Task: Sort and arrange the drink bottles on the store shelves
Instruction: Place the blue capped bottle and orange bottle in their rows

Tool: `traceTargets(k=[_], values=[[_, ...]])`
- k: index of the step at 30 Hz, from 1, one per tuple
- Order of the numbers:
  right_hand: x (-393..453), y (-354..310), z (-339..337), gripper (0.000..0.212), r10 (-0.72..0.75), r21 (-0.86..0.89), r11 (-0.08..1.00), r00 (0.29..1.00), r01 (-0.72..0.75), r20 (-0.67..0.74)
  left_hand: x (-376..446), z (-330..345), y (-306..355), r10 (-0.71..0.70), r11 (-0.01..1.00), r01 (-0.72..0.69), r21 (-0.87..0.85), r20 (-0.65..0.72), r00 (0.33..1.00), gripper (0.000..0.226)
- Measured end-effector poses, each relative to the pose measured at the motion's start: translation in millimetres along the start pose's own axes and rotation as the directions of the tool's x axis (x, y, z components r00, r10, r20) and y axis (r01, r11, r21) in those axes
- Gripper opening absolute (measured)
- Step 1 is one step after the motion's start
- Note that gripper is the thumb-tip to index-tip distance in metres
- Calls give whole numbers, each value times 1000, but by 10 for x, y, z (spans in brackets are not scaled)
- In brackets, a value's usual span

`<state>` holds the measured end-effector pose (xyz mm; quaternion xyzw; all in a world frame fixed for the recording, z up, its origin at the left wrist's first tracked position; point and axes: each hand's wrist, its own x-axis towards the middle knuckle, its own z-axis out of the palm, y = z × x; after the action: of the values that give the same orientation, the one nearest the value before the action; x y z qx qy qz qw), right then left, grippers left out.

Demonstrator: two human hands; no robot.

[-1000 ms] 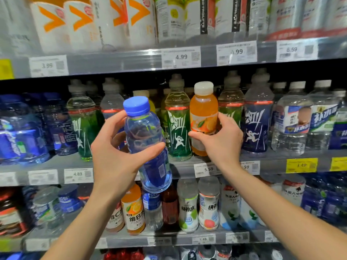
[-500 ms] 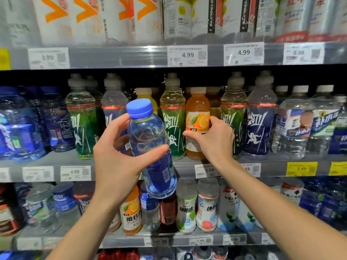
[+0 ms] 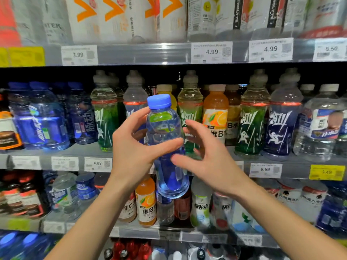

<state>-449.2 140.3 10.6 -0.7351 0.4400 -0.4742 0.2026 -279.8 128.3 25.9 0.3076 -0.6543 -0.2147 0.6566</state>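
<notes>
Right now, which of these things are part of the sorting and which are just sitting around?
In use:
- clear blue plastic bottle with blue cap, held by left hand
- right hand, open beside it

Sitting around:
- orange juice bottle
- white price tags

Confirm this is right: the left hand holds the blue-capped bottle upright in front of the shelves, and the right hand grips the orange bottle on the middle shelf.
Not quite. In the head view the right hand grips nothing: it is open beside the blue-capped bottle, which the left hand holds. The orange bottle stands untouched on the middle shelf.
</notes>
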Motion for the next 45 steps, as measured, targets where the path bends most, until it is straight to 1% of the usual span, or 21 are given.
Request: traceTargets(k=[1, 2, 4, 6, 7, 10, 12, 14, 15, 18, 20, 23, 28, 32, 36, 39, 40, 43, 45], values=[[7, -21, 50, 78, 6, 32, 999, 998, -8, 67, -3, -14, 16, -5, 1000, 5, -3, 17, 1000, 67], [20, -44, 99, 69, -3, 53, 999, 997, -2, 81, -9, -36, 39, -9, 1000, 10, -5, 36, 999, 68], [46, -68, 191, 56, -34, 85, 996, 999, 32, 20, -10, -113, 70, -3, 1000, 2, 6, 82, 997, 69], [71, -88, 295, 48, -78, 99, 992, 996, 82, -42, -5, -234, 90, -3, 1000, 0, 21, 129, 992, 67], [86, -101, 356, 47, -89, 121, 988, 995, 95, -55, -3, -305, 103, -16, 1000, 14, 18, 150, 989, 66], [147, -148, 590, 59, -96, 199, 974, 994, 106, -59, -27, -541, 116, -90, 996, 93, -4, 184, 979, 75], [215, -179, 758, 60, -100, 249, 961, 992, 117, -83, -83, -725, 43, -111, 993, 102, 58, 194, 975, 80], [307, -236, 914, 60, -88, 282, 952, 989, 118, -115, -149, -918, -62, -132, 986, 113, 123, 165, 977, 87], [353, -288, 988, 61, -85, 283, 952, 988, 118, -126, -177, -1017, -129, -130, 984, 110, 141, 137, 982, 87], [495, -478, 1218, 60, -104, 283, 949, 986, 137, -127, -214, -1312, -285, -88, 979, 82, 189, 22, 996, 69], [619, -584, 1394, 60, -116, 299, 942, 985, 149, -125, -200, -1495, -367, -68, 970, 72, 231, -22, 997, 65], [832, -687, 1677, 64, -139, 284, 942, 979, 177, -149, -136, -1737, -507, -56, 950, 79, 301, -83, 995, 69], [1181, -766, 2100, 57, -154, 297, 934, 973, 201, -173, 78, -2017, -708, -17, 916, 77, 393, -154, 988, 76], [1473, -733, 2339, 57, -137, 249, 951, 972, 184, -192, 294, -2129, -871, 9, 890, 76, 449, -185, 983, 79], [1642, -746, 2433, 60, -183, 161, 961, 954, 224, -236, 484, -2178, -1042, 62, 882, 48, 469, -216, 974, 72], [1744, -717, 2522, 59, -172, 107, 973, 955, 203, -242, 555, -2187, -1182, 11, 882, 118, 457, -270, 963, 76], [1779, -706, 2548, 58, -163, 95, 977, 958, 189, -236, 580, -2189, -1227, -9, 881, 141, 452, -282, 959, 73], [1868, -652, 2625, 49, -138, 5, 990, 970, 142, -203, 642, -2211, -1380, -35, 859, 175, 480, -288, 957, 52], [1912, -591, 2679, 45, -114, -58, 993, 973, 105, -201, 663, -2210, -1477, -48, 834, 198, 514, -290, 956, 51]])
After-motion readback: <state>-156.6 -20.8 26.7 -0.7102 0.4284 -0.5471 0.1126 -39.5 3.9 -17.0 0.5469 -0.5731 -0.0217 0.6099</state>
